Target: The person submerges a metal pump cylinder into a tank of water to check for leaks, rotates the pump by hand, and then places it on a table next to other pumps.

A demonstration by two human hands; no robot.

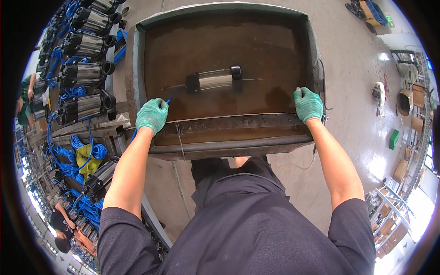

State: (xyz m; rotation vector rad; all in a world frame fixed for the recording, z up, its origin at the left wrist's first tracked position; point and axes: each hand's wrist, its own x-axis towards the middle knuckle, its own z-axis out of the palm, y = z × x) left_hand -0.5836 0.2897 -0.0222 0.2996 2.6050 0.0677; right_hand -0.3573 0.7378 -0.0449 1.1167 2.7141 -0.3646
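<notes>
A rectangular metal tank (313, 43) of brownish water stands in front of me. Under the water, near its middle, lies a submersible pump (215, 79) with a shiny steel body and black ends. From the pump's left end a blue cable (169, 99) runs to my left hand (152, 116), which is closed around it at the tank's left wall; the cable shows again below that hand. My right hand (308, 105) has its fingers curled over the tank's right rim near the front corner. Both hands wear green gloves.
At left, several steel-and-black pumps (87, 73) with coiled blue cables (75, 156) line a rack. A yellow cloth (87, 160) lies among the coils. A thin hose hangs at the tank's right side. Two other people are at far left; boxes and a green block (394, 139) sit at right.
</notes>
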